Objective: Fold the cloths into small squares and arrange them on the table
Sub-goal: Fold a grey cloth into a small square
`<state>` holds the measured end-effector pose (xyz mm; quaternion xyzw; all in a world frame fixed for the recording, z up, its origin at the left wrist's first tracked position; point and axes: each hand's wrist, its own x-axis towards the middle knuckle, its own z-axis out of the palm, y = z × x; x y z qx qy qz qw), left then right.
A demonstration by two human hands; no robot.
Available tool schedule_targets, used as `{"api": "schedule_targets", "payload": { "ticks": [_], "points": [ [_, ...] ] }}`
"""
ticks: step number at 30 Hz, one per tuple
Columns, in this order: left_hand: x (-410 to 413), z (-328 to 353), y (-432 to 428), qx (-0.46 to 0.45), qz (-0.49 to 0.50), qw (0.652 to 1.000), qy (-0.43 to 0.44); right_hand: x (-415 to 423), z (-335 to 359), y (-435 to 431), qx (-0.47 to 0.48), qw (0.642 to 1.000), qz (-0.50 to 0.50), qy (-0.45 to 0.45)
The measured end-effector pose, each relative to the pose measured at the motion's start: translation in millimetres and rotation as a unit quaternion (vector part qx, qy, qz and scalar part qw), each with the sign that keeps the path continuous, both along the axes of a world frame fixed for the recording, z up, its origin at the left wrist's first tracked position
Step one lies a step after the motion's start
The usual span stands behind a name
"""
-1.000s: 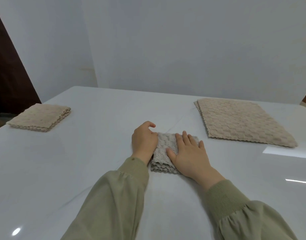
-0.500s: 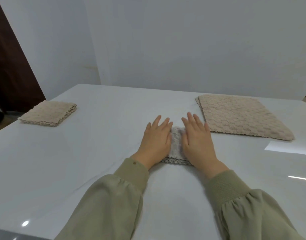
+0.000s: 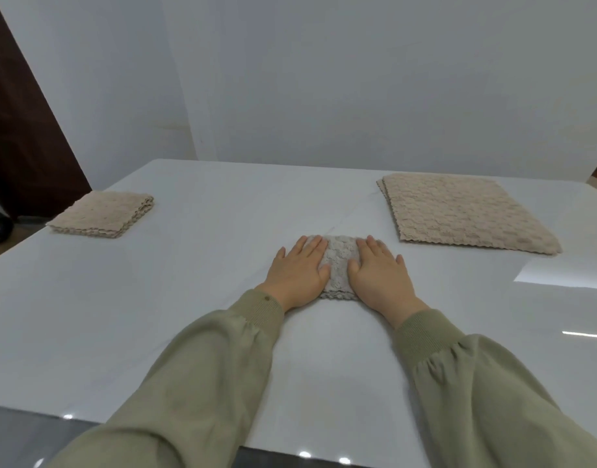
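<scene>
Hidden: most of the grey folded cloth (image 3: pixel 339 265) lies under both palms; its layer count can't be told.
Left hand (image 3: pixel 298 271): flat, fingers straight, pressing the cloth.
Right hand (image 3: pixel 379 275): likewise flat.
Room: bare table (image 3: pixel 189 298) between folded stack (image 3: pixel 103 214) at the left edge and unfolded cloths (image 3: pixel 459 211) far right.

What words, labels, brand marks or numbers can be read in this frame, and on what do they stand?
None can be read.
The grey cloth under the left hand and the right hand shows only a woven texture.
The folded beige stack, the flat beige cloths, the table and the wall carry no print or tag.
</scene>
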<state>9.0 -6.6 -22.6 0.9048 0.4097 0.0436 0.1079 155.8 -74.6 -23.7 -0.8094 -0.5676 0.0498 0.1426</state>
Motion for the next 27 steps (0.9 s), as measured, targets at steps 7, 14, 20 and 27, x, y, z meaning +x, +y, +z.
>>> {"api": "schedule_targets", "payload": {
  "ticks": [7, 14, 20, 27],
  "points": [
    [-21.0, 4.0, -30.9, 0.07, 0.012, 0.978, -0.195, -0.7, 4.8, -38.3, 0.188, 0.978, -0.04, 0.086],
    [-52.8, -3.7, -52.7, 0.089, 0.025, 0.97, -0.225, 10.0, 5.3, -93.9, 0.14, 0.982, -0.002, 0.127],
    [-54.3, -5.2, -54.0, 0.092, 0.065, 0.97, -0.213, 11.5, -0.1, -93.8, 0.15, 0.987, 0.018, 0.055],
    [-47.7, 2.6, -46.6, 0.175, 0.006, 0.975, -0.134, 15.6, -0.1, -81.8, 0.169, 0.985, 0.028, 0.008]
  ]
}}
